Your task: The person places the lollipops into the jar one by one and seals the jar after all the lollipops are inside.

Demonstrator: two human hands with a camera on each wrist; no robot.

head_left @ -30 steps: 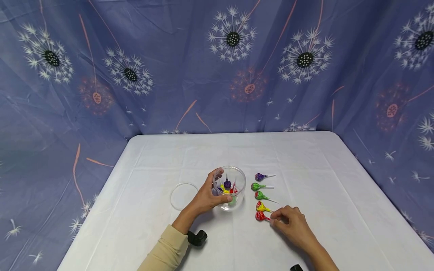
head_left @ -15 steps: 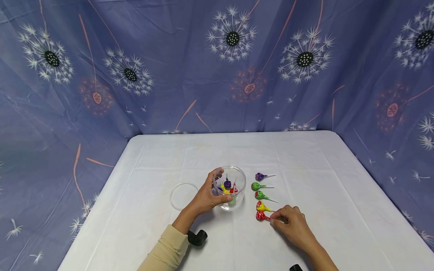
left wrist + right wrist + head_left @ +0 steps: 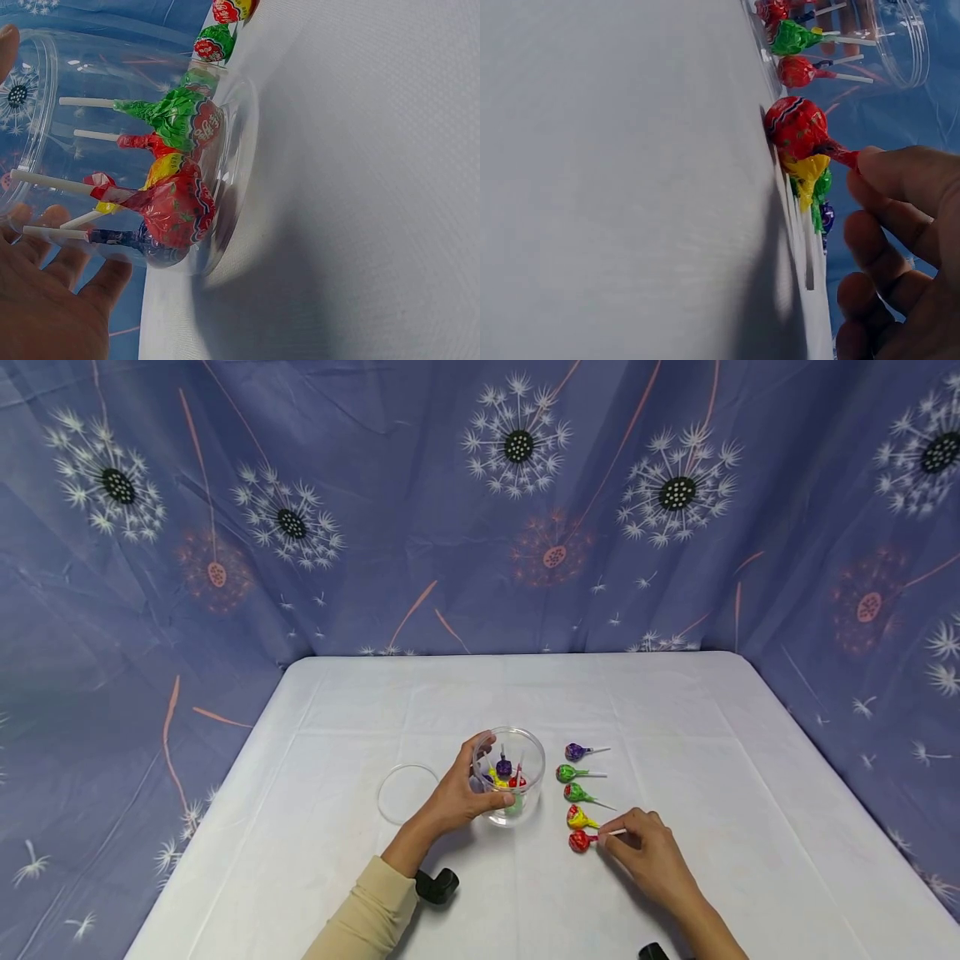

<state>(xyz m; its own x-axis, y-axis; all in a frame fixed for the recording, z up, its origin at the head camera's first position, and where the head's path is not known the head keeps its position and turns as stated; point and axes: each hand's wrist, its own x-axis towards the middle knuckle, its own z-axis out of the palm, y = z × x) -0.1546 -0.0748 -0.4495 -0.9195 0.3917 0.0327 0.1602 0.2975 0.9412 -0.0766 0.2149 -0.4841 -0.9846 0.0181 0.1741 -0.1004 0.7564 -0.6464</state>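
Observation:
With thumb and fingers curled round its side, my left hand [image 3: 455, 795] holds a clear plastic jar [image 3: 529, 797]. Several wrapped lollipops are inside it, among them a green one [image 3: 176, 120] and a red one [image 3: 180, 210] in the left wrist view. My right hand [image 3: 647, 853] pinches the stick of a red lollipop [image 3: 579, 841] between thumb and forefinger. Just beyond that lies a yellow lollipop [image 3: 577, 817], the nearest of a column on the table. Two green lollipops [image 3: 574, 792] and a purple lollipop [image 3: 575, 752] lie farther back.
A clear round lid [image 3: 406, 767] lies on the white table [image 3: 360, 710], left of the jar and partly behind the left forearm. A blue dandelion-print cloth [image 3: 420, 527] hangs behind the table and at its sides.
My right fingers have shifted slightly, and the red lollipop's white stick now shows past the fingertips, its head a little nearer me. The left hand and jar stay still.

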